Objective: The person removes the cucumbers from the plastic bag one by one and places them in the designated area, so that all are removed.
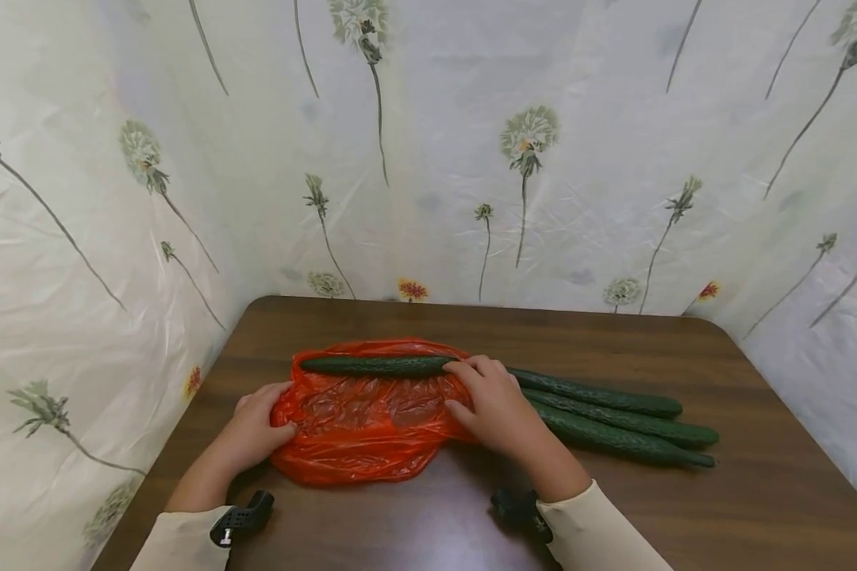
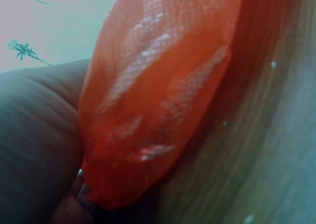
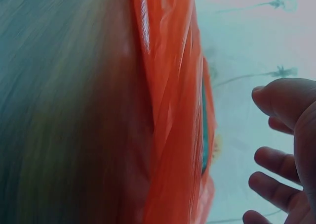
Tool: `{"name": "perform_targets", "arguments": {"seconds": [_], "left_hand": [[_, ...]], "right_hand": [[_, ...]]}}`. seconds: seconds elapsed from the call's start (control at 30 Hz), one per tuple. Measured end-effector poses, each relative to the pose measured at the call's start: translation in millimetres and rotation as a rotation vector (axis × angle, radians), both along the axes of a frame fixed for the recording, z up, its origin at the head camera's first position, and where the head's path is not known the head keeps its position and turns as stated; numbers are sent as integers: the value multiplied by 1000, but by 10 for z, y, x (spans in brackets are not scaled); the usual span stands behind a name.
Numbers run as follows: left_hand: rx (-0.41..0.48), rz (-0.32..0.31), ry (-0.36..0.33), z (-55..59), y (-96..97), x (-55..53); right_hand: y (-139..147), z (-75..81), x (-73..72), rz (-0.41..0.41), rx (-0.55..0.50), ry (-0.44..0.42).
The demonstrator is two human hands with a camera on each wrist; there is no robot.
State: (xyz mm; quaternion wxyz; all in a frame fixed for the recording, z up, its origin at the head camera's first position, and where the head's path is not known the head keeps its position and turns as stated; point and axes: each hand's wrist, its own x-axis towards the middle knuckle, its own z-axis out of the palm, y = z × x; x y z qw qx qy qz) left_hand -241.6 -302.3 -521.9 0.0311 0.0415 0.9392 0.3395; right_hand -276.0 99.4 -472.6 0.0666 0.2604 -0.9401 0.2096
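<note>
A thin red plastic bag (image 1: 357, 452) lies spread on the table, its mouth open upward. Inside, along its back edge, a dark green cucumber (image 1: 378, 365) lies lengthwise. My left hand (image 1: 253, 424) holds the bag's left edge, thumb at the front and fingers behind; in the left wrist view the red plastic (image 2: 163, 95) hides most of those fingers. Over the bag's right end is my right hand (image 1: 496, 404), its fingertips right at the cucumber's right end in the head view. The right wrist view shows the right fingers (image 3: 276, 164) spread and loosely bent, apart from the red plastic (image 3: 173, 110).
Several more long cucumbers (image 1: 621, 420) lie side by side to the right of the bag, their left ends hidden behind my right hand and forearm. The brown wooden table (image 1: 771, 492) meets a wall covering (image 1: 443, 143) printed with dandelions at its back and sides.
</note>
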Motion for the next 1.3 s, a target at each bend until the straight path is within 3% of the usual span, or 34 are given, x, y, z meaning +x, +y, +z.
{"name": "perform_targets", "arguments": {"seconds": [0.73, 1.0, 1.17, 1.3], "left_hand": [[1, 8, -17, -26, -38, -17], [-4, 2, -12, -4, -33, -33], [1, -5, 18, -10, -24, -37], [13, 0, 2, -8, -28, -25]], "right_hand": [[-399, 13, -193, 52, 2, -19], [-538, 57, -239, 39, 50, -42], [-627, 67, -274, 52, 77, -14], [-699, 58, -315, 68, 119, 0]]}}
